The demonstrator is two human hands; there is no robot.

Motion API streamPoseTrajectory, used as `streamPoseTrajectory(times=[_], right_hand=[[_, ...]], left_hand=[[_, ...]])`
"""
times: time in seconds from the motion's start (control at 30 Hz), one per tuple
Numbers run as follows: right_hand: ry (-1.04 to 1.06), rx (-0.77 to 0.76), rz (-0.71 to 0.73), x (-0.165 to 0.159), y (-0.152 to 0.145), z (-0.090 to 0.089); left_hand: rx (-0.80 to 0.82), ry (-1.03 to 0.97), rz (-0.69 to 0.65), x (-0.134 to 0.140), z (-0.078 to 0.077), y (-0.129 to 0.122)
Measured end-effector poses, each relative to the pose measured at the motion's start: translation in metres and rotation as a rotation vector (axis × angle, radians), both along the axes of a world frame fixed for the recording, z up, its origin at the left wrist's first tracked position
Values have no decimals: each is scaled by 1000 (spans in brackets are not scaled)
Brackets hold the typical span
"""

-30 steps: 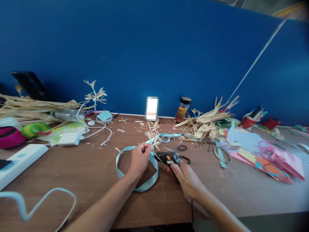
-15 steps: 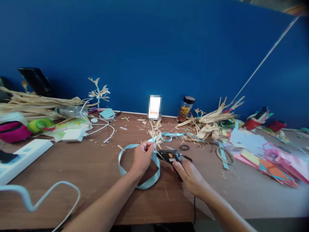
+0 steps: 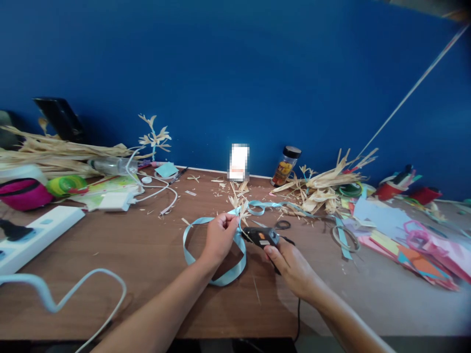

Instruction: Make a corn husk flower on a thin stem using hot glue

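Observation:
My left hand (image 3: 221, 236) is closed in a pinch on a thin stem with pale dried-husk leaves (image 3: 241, 206) at its top. Light blue ribbon (image 3: 235, 274) lies in a loop on the table below that hand, and its far end runs off to the right. My right hand (image 3: 290, 262) is wrapped around a black glue gun (image 3: 262, 237) with an orange label. The gun's nozzle points left and is close to the stem; I cannot tell if they touch. A black cord hangs from the gun over the table's front edge.
Scissors (image 3: 282, 224) lie behind the glue gun. A jar with a black lid (image 3: 286, 165) and a husk pile (image 3: 324, 189) stand at the back right. At left are a white power strip (image 3: 44, 238), a charger (image 3: 117, 201) with cables and a finished-looking husk branch (image 3: 154, 137). Coloured paper (image 3: 412, 257) covers the right.
The whole view has shifted slightly, so things appear a little further right. Both hands keep their holds on the stem and the glue gun, with nearly the same positions relative to each other.

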State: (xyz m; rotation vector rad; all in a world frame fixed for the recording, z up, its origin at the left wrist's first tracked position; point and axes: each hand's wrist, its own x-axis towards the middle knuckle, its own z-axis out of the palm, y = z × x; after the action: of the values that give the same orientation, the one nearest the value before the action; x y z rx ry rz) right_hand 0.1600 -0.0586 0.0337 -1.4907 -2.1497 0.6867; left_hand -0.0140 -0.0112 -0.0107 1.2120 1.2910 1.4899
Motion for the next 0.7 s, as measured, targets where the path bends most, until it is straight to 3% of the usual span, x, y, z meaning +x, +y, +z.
streamPoseTrajectory(times=[0.7], right_hand=[[-22, -18, -7, 0, 3, 3]], left_hand=[[-9, 1, 5, 1, 2, -2]])
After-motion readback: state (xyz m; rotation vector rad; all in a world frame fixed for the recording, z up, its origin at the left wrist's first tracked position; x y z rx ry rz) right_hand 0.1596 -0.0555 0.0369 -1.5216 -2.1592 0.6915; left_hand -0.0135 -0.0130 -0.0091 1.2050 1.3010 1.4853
